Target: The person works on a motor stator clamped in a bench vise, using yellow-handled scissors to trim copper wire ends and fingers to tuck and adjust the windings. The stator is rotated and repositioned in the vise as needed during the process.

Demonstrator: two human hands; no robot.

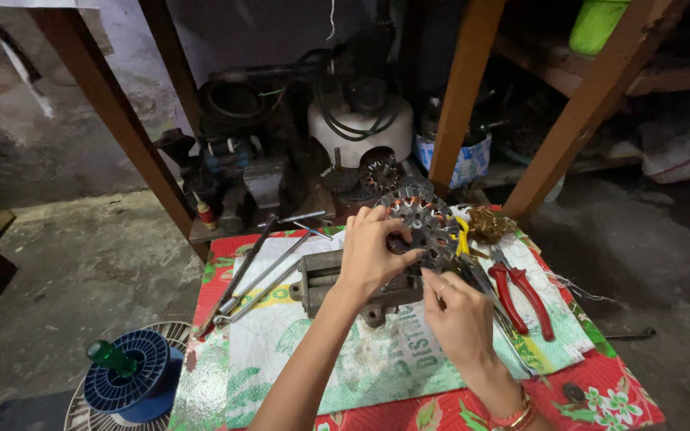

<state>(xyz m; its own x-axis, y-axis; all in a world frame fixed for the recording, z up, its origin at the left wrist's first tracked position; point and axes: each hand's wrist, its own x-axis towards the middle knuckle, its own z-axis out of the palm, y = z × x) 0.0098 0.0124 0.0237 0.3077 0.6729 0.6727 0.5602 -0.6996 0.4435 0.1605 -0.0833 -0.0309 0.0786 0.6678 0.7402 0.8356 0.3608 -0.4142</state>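
I see the left hand (369,251) gripping the round slotted metal stator core (418,223), which sits upright in the small grey bench vise (337,279) on the low table (616,391). The right hand (461,315) is pinched closed near the core's lower edge; what it holds I cannot tell. Risk: fingers may catch on the sharp slot edges, and the red-handled pliers (521,295) just beside could be knocked.
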